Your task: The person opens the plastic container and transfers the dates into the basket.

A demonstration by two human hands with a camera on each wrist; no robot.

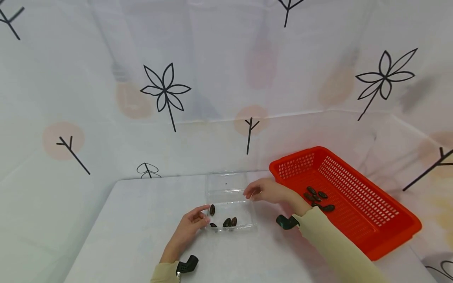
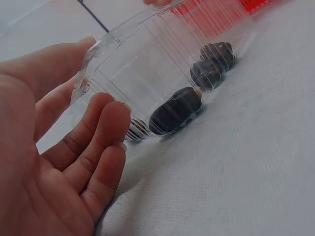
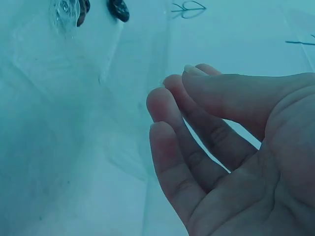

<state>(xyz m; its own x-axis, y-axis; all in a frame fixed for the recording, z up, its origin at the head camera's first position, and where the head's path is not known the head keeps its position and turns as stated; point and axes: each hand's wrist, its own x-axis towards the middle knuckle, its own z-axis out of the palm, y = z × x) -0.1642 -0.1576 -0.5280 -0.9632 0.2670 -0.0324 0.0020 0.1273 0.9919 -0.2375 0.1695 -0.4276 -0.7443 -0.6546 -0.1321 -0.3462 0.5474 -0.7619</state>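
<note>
- Hands sat on either side of a clear plastic container (image 1: 228, 200) on the white table (image 1: 134, 220), as I saw it from the head camera.
- My left hand (image 1: 189, 226) lay at the container's near left corner, palm turned toward it, fingers relaxed and nearly straight, not curled round anything. The left wrist view showed the fingertips (image 2: 110, 118) just beside the ribbed wall (image 2: 147, 64); whether they touched it I could not tell.
- My right hand (image 1: 263, 191) reached in from the right, forearm in a pale sleeve (image 1: 332, 243) angled across the table, fingers loosely extended at the container's far right edge. The right wrist view showed that hand (image 3: 231, 147) spread and holding nothing, the clear plastic close in front of it.
- Dark oval pieces (image 1: 226, 222) lay inside the container along its near wall; one (image 1: 212, 209) sat close to my left fingertips.
- Further dark pieces (image 1: 316, 196) lay in the red basket (image 1: 371, 220) to the right, just beside the container.
- Walls behind were white sheeting printed with black flowers (image 1: 164, 92).
</note>
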